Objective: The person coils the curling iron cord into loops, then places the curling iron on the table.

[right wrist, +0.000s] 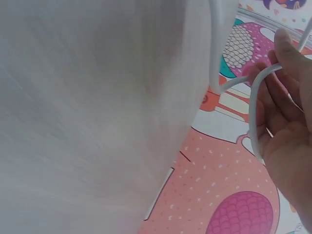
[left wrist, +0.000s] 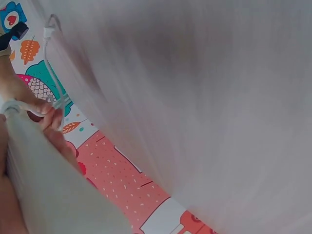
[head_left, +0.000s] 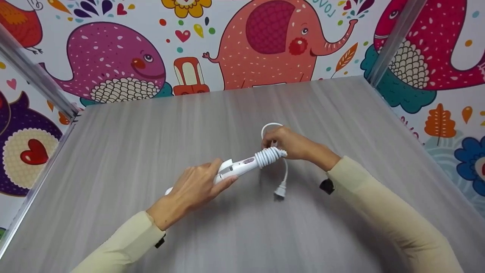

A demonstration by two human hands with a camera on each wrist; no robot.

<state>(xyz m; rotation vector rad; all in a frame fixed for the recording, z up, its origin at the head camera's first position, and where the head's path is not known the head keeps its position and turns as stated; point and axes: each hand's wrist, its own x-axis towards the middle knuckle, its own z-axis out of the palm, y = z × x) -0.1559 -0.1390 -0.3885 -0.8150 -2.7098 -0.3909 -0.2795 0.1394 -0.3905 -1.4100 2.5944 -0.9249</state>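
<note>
A white hair iron (head_left: 239, 167) is held above the table, tilted up to the right. My left hand (head_left: 194, 185) grips its body from above, near the grey button. White power cord (head_left: 267, 157) is wound in several turns around the handle end. At that end, the curled fingers of my right hand (head_left: 291, 144) hold a loose stretch of cord, which loops up behind them. The two-pin plug (head_left: 280, 190) dangles below the right hand. In the right wrist view the cord (right wrist: 253, 109) passes between thumb and fingers. Close up, the iron (left wrist: 58, 180) fills the left wrist view's lower left.
A grey wood-grain table (head_left: 151, 129) lies under both hands. Behind it stands a wall panel with printed animals, such as a pink elephant (head_left: 235, 49). Metal posts (head_left: 394, 45) rise at the back corners, and a metal strip (head_left: 34, 189) borders the left edge.
</note>
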